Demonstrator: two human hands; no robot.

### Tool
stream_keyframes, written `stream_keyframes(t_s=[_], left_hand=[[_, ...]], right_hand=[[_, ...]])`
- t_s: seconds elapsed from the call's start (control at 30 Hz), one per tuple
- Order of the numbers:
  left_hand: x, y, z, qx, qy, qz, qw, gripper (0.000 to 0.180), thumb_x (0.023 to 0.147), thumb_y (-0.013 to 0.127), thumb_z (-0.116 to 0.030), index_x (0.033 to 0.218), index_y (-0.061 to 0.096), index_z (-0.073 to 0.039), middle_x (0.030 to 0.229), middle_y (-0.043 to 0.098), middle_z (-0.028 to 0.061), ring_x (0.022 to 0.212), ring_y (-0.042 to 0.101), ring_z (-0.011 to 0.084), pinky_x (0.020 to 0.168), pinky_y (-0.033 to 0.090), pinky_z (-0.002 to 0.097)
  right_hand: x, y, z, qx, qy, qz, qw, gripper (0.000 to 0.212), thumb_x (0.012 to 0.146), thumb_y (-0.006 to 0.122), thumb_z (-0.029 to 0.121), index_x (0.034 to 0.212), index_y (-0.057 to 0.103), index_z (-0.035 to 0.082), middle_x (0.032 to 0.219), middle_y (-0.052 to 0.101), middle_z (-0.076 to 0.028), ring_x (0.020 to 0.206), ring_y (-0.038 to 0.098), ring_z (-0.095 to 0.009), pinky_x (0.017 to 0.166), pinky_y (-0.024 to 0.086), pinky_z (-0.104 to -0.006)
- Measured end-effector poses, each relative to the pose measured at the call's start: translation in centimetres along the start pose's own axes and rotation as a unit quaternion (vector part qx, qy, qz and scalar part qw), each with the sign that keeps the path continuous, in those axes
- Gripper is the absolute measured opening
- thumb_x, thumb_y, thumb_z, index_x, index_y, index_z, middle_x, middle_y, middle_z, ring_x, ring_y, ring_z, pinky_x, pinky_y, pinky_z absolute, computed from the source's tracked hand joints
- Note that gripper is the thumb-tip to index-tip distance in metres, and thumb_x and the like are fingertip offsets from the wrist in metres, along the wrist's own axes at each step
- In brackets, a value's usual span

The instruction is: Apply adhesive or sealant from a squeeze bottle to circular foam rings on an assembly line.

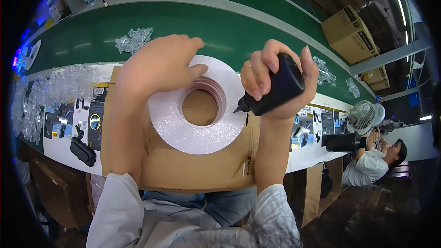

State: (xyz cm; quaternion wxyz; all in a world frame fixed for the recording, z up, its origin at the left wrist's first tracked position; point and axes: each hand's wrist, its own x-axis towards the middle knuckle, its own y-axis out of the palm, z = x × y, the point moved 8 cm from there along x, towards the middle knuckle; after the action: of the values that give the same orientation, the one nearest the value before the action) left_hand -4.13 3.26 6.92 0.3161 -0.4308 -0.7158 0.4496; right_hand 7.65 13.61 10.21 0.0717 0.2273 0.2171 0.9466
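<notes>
Nearest, a brown cardboard piece (197, 170) bears the glittering white roll (167, 119), its hole facing upward. The right hand (262, 76) has its fingers closed around a black bottle (281, 91), with the nozzle at the roll's right side. The left hand (158, 62) bends over the upper-left rim; whether its fingers grip, I cannot tell. The bottle is already in hand; how much work remains, I cannot judge. Farther, clear plastic pieces (133, 41) lie on the green worktop (202, 23)

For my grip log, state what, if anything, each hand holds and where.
Right hand: black bottle, by its body. Left hand: at the white ring; a grip cannot be told.
</notes>
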Motion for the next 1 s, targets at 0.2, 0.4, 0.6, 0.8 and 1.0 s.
stream_keyframes(t_s=[0.2,0.4,0.6,0.8,1.0], left_hand=[[0.1,0.1,-0.1,0.010,-0.020,0.030,0.999,0.048,0.086,0.067,-0.031,0.123,0.062,0.000,0.112,0.067,0.0232,0.108,0.061,0.0394,0.093,0.049,0.0438],[0.2,0.0,-0.3,0.014,-0.022,0.035,0.999,0.048,0.085,0.068,-0.031,0.122,0.063,-0.001,0.112,0.067,0.0230,0.107,0.062,0.0393,0.092,0.049,0.0436],[0.3,0.3,0.1,0.007,-0.029,0.045,0.999,0.048,0.084,0.069,-0.031,0.121,0.063,0.000,0.106,0.069,0.0230,0.101,0.064,0.0402,0.089,0.050,0.0442],[0.2,0.0,0.2,0.007,-0.020,0.021,1.000,0.056,0.078,0.075,-0.036,0.120,0.064,0.000,0.106,0.069,0.0229,0.101,0.065,0.0397,0.089,0.051,0.0433],[0.3,0.1,0.5,0.000,-0.038,0.054,0.998,0.065,0.069,0.082,-0.039,0.119,0.066,-0.001,0.105,0.070,0.0219,0.100,0.066,0.0389,0.088,0.052,0.0428]], right_hand=[[0.1,0.2,-0.4,0.014,0.011,-0.011,1.000,0.052,0.100,0.025,0.049,0.072,0.041,0.008,0.052,0.044,-0.005,0.042,0.039,-0.015,0.044,0.033,-0.0264],[0.3,-0.3,-0.7,0.014,0.024,-0.043,0.999,0.053,0.099,0.029,0.049,0.069,0.042,0.006,0.050,0.042,-0.006,0.042,0.039,-0.015,0.043,0.035,-0.0261],[0.2,-0.8,-1.1,0.004,0.037,-0.050,0.998,0.052,0.098,0.032,0.048,0.069,0.042,0.006,0.050,0.042,-0.006,0.041,0.040,-0.015,0.043,0.035,-0.0265],[0.2,-0.8,-0.5,0.001,0.020,-0.014,1.000,0.048,0.101,0.026,0.046,0.075,0.043,0.008,0.052,0.044,-0.005,0.042,0.040,-0.015,0.044,0.034,-0.0276],[0.4,-0.3,0.5,0.080,-0.010,-0.003,0.997,0.046,0.101,0.026,0.045,0.079,0.043,0.009,0.059,0.049,-0.008,0.045,0.044,-0.018,0.045,0.036,-0.0281]])
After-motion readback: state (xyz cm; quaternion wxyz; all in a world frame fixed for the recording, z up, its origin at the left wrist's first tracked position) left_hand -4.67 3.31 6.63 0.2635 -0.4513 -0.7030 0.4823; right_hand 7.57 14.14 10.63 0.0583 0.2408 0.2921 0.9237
